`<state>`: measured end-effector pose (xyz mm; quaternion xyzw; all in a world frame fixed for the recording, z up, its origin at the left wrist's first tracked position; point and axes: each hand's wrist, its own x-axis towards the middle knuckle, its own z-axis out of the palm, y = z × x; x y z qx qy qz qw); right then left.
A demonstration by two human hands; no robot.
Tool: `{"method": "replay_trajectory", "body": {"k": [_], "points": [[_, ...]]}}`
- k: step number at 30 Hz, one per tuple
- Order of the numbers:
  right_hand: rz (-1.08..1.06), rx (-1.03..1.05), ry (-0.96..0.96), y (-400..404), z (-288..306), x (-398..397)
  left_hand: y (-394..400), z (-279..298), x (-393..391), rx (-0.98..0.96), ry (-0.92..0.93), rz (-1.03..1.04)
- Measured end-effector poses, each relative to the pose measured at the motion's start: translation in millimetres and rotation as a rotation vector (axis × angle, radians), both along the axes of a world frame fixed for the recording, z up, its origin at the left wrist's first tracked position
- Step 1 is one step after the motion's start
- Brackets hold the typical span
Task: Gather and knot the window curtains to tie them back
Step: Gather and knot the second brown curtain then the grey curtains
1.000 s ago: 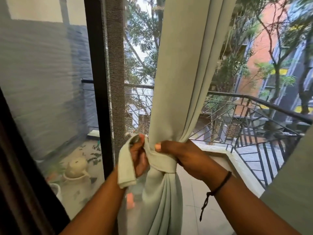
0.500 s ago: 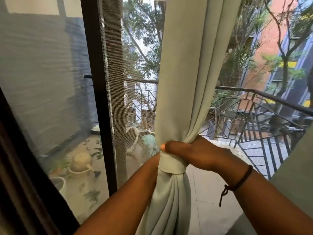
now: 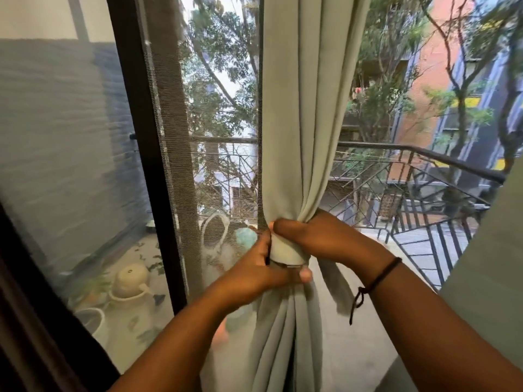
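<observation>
Curtain (image 3: 300,114) bunched at centre, left hand (image 3: 254,271) gripping under the knot (image 3: 285,250), right hand (image 3: 317,236) clasping it from 3 o'clock; tightening seems next.

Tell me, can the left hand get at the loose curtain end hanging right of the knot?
Probably yes. The left hand already grips just under the knot, its thumb reaching across. The loose end hangs close beside it, with only the right hand above, not between.
</observation>
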<state>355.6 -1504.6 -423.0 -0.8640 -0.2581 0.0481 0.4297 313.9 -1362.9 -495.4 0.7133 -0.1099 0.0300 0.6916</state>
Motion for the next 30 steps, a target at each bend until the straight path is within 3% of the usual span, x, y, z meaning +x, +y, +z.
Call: {"method": "replay_trajectory", "body": {"k": [3, 8, 12, 14, 20, 26, 30], "points": [[0.052, 0.015, -0.01, 7.2, 1.7, -5.8, -5.9, -6.6, 1.7, 0.006, -0.071, 0.089], [0.376, 0.011, 0.208, -14.8, 3.7, -2.6, 5.3, -12.8, 1.2, 0.041, -0.136, 0.144], [0.341, -0.079, 0.336, -30.9, -18.5, 10.1, 16.8, -18.5, 0.9, 0.0, -0.124, 0.181], [0.259, -0.1, 0.26, -32.7, -24.5, 10.2, 26.3, -20.2, 2.8, 0.0, -0.106, 0.204], [-0.05, -0.171, -0.205, -43.7, -10.5, 25.8, 32.8, -13.3, 2.5, 0.119, -0.11, 0.211], [-0.186, -0.449, -0.284, -39.2, -22.1, 19.3, 37.3, -21.7, 9.4, 0.112, -0.167, 0.342], [-0.203, -0.726, -0.394, -15.4, -23.7, -22.1, 24.1, -21.7, 4.2, 0.241, -0.191, 0.592]]}}
